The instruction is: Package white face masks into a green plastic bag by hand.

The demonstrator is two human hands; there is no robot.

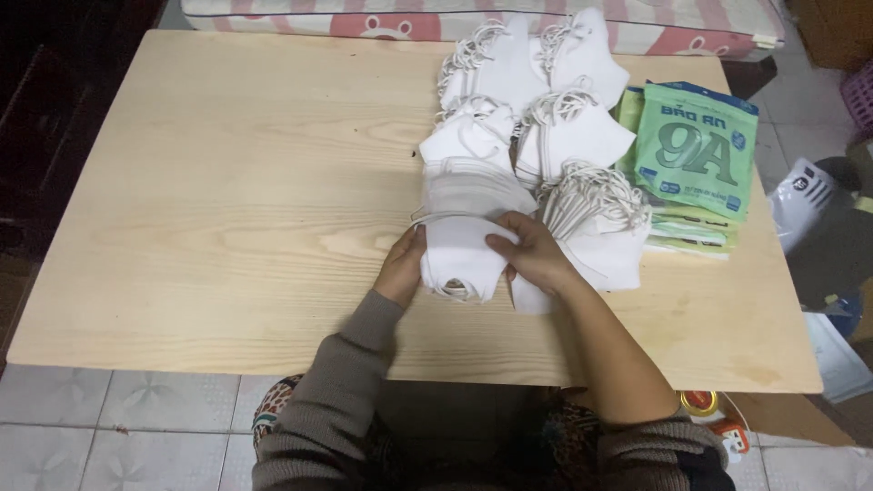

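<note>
— White cloth, is that what the hands are on?

— Yes, a small stack of folded white fabric face masks [457,259] with thin ear loops, lying near the front middle of the pale wooden tabletop [209,209].

— How do the fingers sit on it?

— The left hand [401,265] presses against the stack's left edge, fingers curled around that side. The right hand [530,255] lies on top from the right, fingers bent, fingertips [496,241] resting on the upper mask. So the stack sits between both hands, gripped from each side.

— And around it?

— Just beyond, farther back, more white masks are piled in bundles [532,100] with their loops bunched up, reaching toward the far edge. Right of those lies a stack of flat green plastic packets [696,145], touching the nearest bundle. A pink and white patterned cushion [637,23] runs along the far side of the table.
</note>
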